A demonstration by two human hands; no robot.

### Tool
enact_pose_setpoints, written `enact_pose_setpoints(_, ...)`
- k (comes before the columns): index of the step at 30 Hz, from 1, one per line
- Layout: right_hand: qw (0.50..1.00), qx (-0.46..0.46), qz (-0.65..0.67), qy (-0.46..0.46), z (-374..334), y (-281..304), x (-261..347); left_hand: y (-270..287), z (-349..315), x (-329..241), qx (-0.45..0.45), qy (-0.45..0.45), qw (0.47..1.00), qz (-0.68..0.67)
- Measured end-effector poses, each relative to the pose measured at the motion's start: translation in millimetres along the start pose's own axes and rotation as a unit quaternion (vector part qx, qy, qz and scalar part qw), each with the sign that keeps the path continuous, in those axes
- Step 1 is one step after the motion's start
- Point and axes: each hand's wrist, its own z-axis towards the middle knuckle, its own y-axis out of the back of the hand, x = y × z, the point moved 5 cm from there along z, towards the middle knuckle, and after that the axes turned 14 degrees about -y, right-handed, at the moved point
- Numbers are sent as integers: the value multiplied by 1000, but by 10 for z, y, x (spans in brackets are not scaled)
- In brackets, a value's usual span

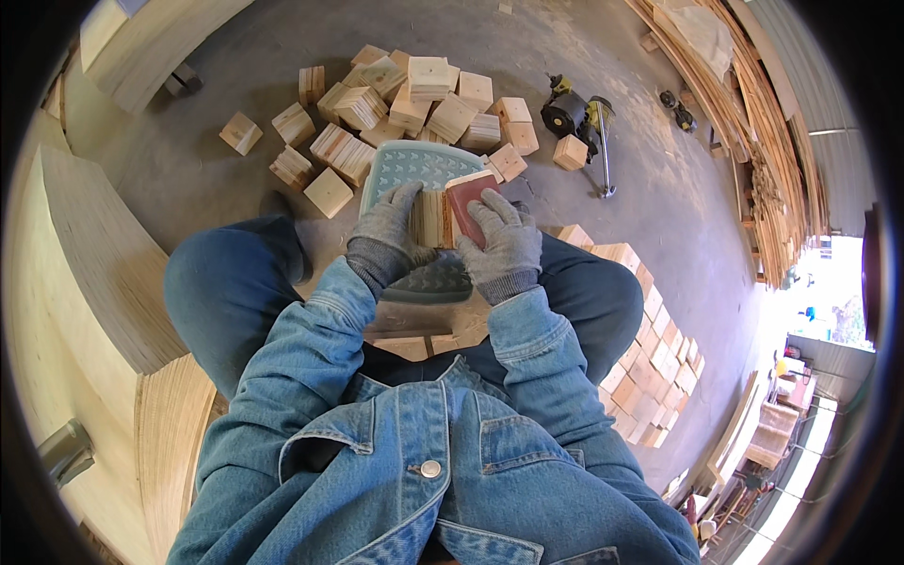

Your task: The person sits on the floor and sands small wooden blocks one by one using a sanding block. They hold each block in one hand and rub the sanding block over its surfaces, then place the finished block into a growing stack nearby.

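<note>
My left hand, in a grey knit glove, grips a layered wooden block from its left side, with the thumb below. Against the block's right side rests a flat dark red sanding block with a pale edge. Gloved fingers of my right hand curl over the sanding block and press it to the wood. Both hands are above a light teal plastic stool with a patterned top, between my knees. The wooden block's underside is hidden.
Beyond the stool lies a loose pile of wooden blocks. Stacked blocks stand by my right knee. Power tools sit on the concrete floor at the far right. Large curved laminated timbers flank my left; long boards line the right.
</note>
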Motion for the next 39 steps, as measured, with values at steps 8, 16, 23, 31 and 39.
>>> enact_pose_setpoints(8,1000,0,11,23,19,-8,29,-1,14,12,-1,-1,1000,1)
enact_pose_setpoints(16,1000,-19,17,6,40,29,35,-38,5,52,-2,1,1000,-8)
enact_pose_setpoints(23,987,-86,130,-24,15,8,-358,-14,20,26,9,-9,1000,9)
enact_pose_setpoints(31,986,-48,148,-62,-91,40,-500,4,43,60,-6,-51,998,-31)
enact_pose_setpoints(39,983,-39,150,-102,-98,128,-632,26,-37,-75,-61,-112,992,-24)
